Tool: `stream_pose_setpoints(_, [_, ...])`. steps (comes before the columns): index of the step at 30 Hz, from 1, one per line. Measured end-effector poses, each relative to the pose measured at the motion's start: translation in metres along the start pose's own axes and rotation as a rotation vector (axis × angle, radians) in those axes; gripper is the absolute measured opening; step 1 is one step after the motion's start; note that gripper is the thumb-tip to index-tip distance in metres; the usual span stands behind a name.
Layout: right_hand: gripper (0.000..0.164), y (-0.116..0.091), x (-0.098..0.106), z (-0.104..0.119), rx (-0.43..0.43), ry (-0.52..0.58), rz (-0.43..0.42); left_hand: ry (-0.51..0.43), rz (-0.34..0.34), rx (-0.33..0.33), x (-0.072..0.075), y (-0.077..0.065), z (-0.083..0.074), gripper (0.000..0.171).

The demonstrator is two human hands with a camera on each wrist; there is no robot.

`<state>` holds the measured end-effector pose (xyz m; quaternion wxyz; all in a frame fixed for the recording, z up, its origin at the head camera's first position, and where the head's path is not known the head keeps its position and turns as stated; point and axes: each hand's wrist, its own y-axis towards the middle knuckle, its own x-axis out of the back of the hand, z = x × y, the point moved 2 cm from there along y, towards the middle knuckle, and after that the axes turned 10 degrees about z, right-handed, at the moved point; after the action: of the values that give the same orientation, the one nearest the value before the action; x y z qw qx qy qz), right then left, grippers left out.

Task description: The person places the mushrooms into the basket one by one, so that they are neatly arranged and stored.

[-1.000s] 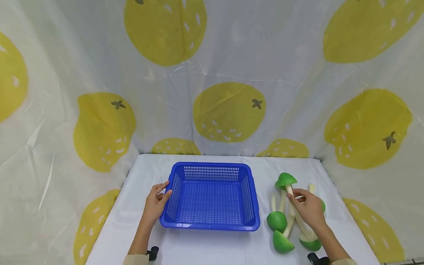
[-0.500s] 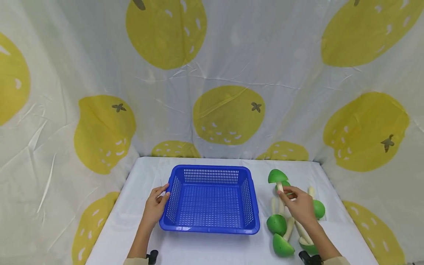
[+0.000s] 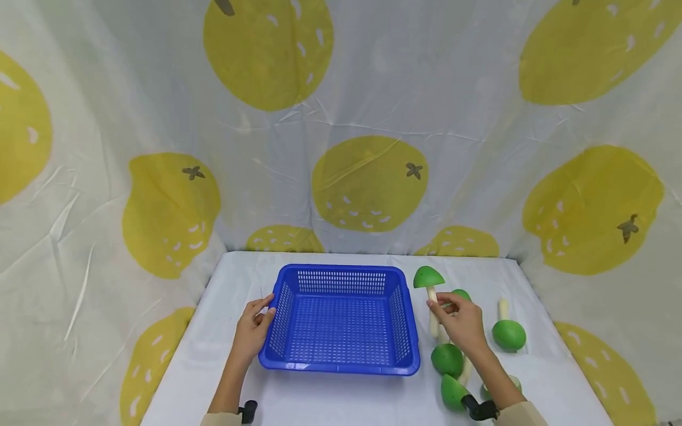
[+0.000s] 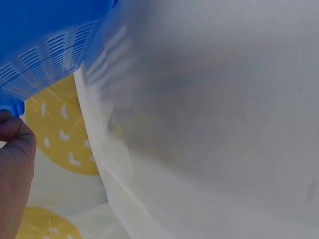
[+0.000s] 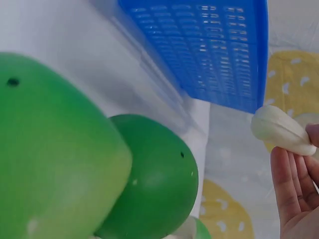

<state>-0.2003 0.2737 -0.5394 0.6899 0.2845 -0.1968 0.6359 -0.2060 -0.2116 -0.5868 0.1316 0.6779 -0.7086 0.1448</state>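
Note:
A blue plastic basket (image 3: 341, 370) stands on the white table with nothing in it. My left hand (image 3: 252, 331) holds its left rim, thumb on top; in the left wrist view the hand (image 4: 16, 174) is at the rim's edge. Just right of the basket, my right hand (image 3: 462, 322) pinches the pale stem of a toy mushroom with a green cap (image 3: 428, 276), held upright above the table. The right wrist view shows the stem's end (image 5: 279, 127) between thumb and fingers, close to the basket wall (image 5: 214, 55).
Several more green-capped mushrooms lie right of the basket: one cap (image 3: 447, 359) near its right side, one mushroom (image 3: 508, 335) farther right, another cap (image 3: 501, 387) partly behind the right forearm. A lemon-print cloth (image 3: 367, 183) hangs round the table's back and sides.
My right hand has carried the mushroom leftward, from above the other mushrooms to beside the basket's right rim. The left hand stays on the basket's left rim.

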Motion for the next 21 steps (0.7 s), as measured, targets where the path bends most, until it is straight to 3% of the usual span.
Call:
stream_pose_setpoints(7, [0.03, -0.002, -0.009, 0.004, -0.037, 0.026, 0.011, -0.004, 0.002, -0.01, -0.009, 0.0, 0.005, 0.044])
stream_pose_setpoints(12, [0.03, 0.006, -0.02, 0.01, -0.015, 0.054, 0.022, 0.001, -0.026, -0.015, -0.007, 0.0, 0.003, 0.042])
stream_pose_setpoints(21, [0.029, 0.014, -0.028, 0.022, 0.034, -0.009, -0.017, 0.007, -0.025, -0.032, -0.001, 0.001, 0.0, 0.042])
